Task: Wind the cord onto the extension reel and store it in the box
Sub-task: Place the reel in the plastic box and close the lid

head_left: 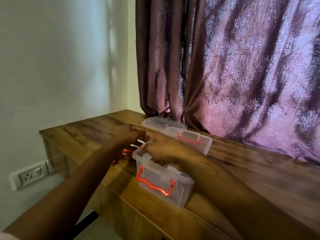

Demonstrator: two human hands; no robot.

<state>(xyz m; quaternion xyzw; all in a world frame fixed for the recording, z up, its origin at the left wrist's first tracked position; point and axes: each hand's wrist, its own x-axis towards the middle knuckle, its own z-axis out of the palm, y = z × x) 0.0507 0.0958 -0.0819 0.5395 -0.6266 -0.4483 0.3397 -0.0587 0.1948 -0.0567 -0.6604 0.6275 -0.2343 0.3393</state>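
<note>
The step in hand looks like the storing: both hands work at the open mouth of the box (164, 179), a clear plastic tub with rounded corners and a wavy orange handle (155, 186) on its near wall. It stands on the table (251, 170), whose top is a glossy wood grain. The right hand (166, 149) lies over the box's far rim, fingers curled; motion blur and the hand's own bulk hide what its grip holds, so I cannot tell. The left hand (133, 134) reaches in from 9 o'clock, its grip just as unclear. Below it, at 10 o'clock of the box, blurred orange and white shapes may be the reel (126, 153); the cord itself cannot be made out.

The lid (174, 130), clear with an orange catch, rests at 1 o'clock, near a purple patterned curtain (242, 66).

Next, I judge, the reel must drop fully below the rim, then the lid goes on.
</note>
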